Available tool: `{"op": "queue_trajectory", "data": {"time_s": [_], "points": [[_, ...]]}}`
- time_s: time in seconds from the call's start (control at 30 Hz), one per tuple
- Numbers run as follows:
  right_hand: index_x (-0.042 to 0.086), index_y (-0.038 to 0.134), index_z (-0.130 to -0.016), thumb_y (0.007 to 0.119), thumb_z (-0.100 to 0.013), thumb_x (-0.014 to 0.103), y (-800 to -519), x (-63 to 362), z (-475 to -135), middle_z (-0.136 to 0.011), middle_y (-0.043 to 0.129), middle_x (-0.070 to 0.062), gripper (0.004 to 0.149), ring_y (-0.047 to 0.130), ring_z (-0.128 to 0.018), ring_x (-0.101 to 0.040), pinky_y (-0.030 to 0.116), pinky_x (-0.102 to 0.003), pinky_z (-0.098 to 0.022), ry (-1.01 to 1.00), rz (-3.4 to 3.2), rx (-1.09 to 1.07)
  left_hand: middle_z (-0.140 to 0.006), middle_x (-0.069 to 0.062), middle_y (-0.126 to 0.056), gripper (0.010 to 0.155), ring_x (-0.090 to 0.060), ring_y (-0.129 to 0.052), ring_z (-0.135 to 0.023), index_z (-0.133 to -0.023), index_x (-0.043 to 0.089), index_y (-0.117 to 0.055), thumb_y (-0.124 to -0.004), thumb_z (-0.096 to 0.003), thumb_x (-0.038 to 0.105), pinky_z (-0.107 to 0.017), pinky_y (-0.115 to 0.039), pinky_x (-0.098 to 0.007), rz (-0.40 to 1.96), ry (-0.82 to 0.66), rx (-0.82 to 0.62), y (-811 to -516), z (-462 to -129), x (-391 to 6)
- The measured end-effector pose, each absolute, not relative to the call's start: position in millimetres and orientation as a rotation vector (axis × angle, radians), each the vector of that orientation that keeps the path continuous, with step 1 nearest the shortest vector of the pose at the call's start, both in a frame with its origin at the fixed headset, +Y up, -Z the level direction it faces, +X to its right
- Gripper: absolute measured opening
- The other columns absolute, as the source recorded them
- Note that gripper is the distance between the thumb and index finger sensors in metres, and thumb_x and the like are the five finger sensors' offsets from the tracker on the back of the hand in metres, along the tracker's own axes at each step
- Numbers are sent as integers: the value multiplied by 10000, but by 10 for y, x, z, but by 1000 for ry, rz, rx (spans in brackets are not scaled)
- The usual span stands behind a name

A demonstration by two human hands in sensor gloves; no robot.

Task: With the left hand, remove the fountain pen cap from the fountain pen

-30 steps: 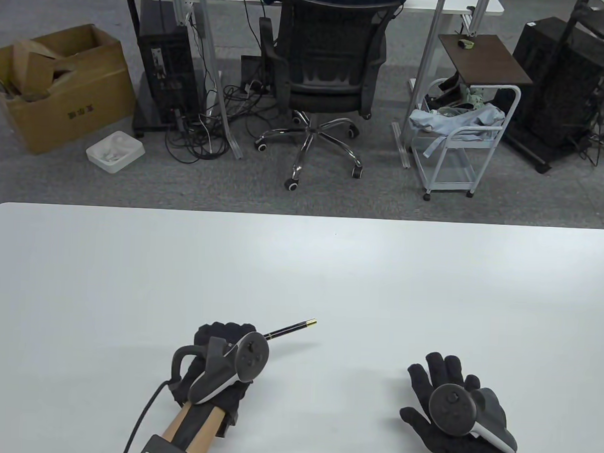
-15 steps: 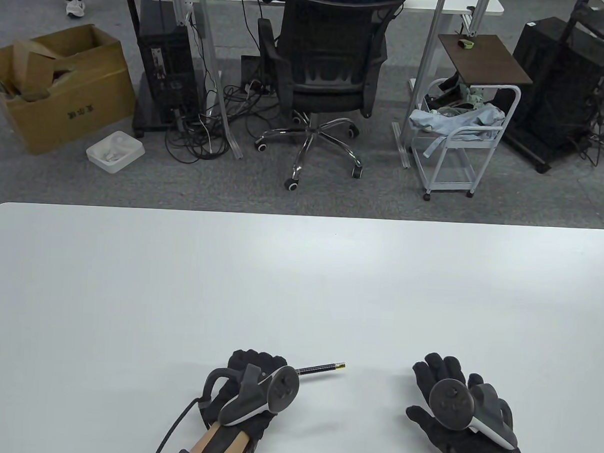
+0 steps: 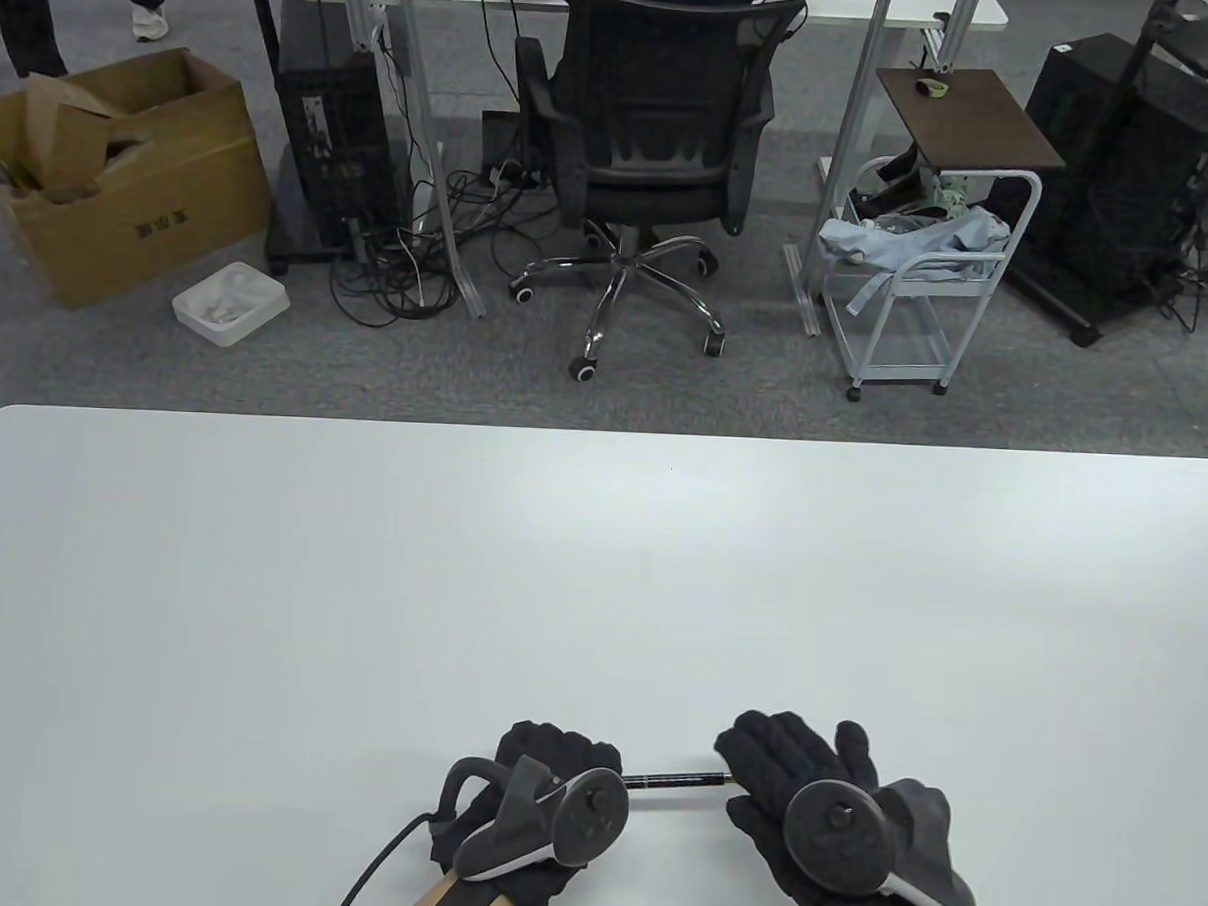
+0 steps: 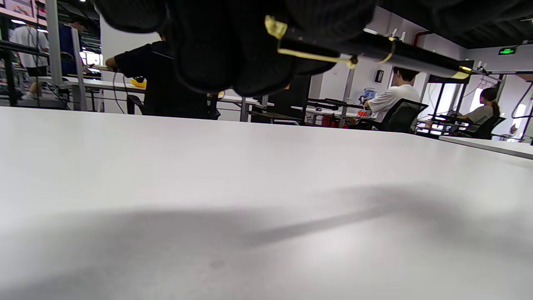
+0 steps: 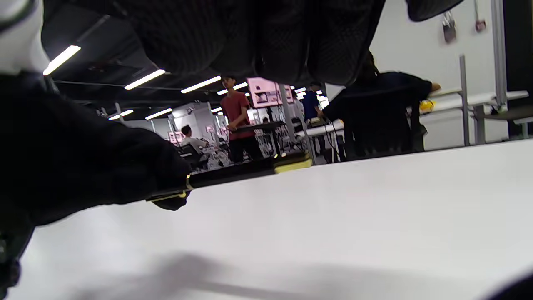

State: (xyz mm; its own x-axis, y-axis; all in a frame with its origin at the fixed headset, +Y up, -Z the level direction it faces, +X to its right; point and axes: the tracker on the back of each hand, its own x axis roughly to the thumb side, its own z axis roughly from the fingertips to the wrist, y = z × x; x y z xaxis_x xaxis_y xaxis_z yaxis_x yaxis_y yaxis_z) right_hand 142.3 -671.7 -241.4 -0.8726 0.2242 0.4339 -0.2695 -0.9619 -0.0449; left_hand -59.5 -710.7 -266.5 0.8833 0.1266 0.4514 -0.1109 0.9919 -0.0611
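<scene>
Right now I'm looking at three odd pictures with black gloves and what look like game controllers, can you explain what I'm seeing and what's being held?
These are a person's two hands in black sensor gloves; the controller-like things are trackers strapped to the backs of the hands, not held. The wide picture looks down at a white table; the other two come from cameras on each wrist, low over the tabletop. The left hand grips a slim black fountain pen with gold trim at its clip end, held above the table, not resting on it. The right hand is at the pen's far end; the right wrist view shows its fingers over that end, not closed on it. The cap looks not yet removed.
</scene>
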Motion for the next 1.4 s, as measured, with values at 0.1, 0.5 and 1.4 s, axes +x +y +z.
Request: {"op": "queue_trajectory", "data": {"time_s": [0.1, 0.5, 1.4], "points": [[246, 634, -978, 715, -494, 376, -6981, 1264, -2432, -1047, 727, -61, 507, 777, -938, -362, 464, -676, -694, -29, 2873, 662, -865, -60, -878, 443, -353, -881, -804, -881, 193, -749, -671, -451, 266, -690, -601, -665, 153, -507, -79, -7122, -2642, -567], [191, 749, -881, 783, -446, 267, -7207, 1219, -2409, -752, 897, -62, 443, 856, -624, -365, 555, -636, -666, -11, 2820, 734, -872, -53, -888, 433, -347, -891, -815, -888, 207, -757, -688, -466, 280, -693, -604, -664, 174, -573, -256, -7219, -2617, -485], [89, 758, -869, 682, -446, 207, -6998, 1270, -2335, -717, 874, -116, 446, 806, -598, -390, 512, -650, -660, 51, 2867, 789, -851, -78, -890, 450, -378, -872, -807, -890, 151, -764, -695, -454, 239, -700, -566, -698, 162, -653, -373, -7127, -2605, -413]]}}
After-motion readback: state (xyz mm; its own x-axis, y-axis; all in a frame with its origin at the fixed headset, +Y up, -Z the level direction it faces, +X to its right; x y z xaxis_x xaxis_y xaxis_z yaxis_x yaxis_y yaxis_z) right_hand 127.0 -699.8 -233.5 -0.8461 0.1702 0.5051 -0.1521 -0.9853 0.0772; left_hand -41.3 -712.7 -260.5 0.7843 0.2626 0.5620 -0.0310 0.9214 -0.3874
